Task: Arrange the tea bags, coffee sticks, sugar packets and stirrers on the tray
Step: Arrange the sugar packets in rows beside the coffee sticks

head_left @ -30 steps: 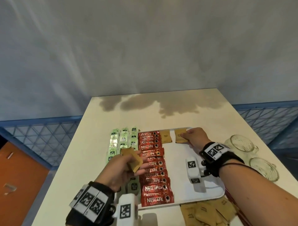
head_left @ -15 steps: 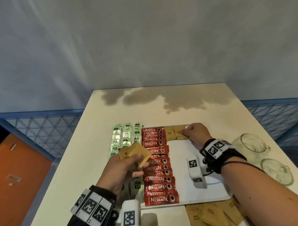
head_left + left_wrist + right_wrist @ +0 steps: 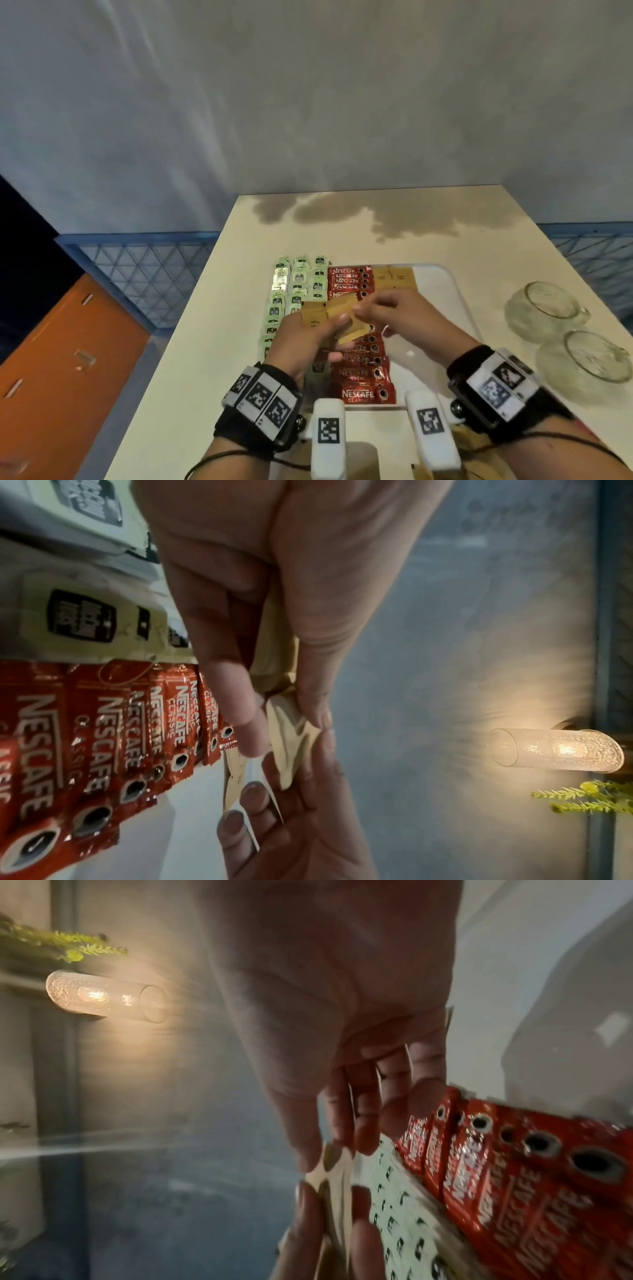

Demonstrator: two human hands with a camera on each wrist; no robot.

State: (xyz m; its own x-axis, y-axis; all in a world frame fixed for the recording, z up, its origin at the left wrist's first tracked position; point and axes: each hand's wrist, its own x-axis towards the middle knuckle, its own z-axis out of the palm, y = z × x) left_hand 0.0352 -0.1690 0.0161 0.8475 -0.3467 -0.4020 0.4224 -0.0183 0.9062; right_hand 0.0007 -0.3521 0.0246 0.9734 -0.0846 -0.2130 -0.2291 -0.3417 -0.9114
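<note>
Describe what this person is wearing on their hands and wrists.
Both hands are bare. The left wrist and right wrist each carry a black band with white tiles printed with black square codes. A white block with the same kind of code sticks out from each band. Thin black cords trail along both bare forearms.

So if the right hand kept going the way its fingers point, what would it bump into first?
Almost at once, the brown sugar packets that the left hand holds. The right hand points left at them, and its fingertips already seem to pinch one packet's edge, though blur makes the contact uncertain.
</note>
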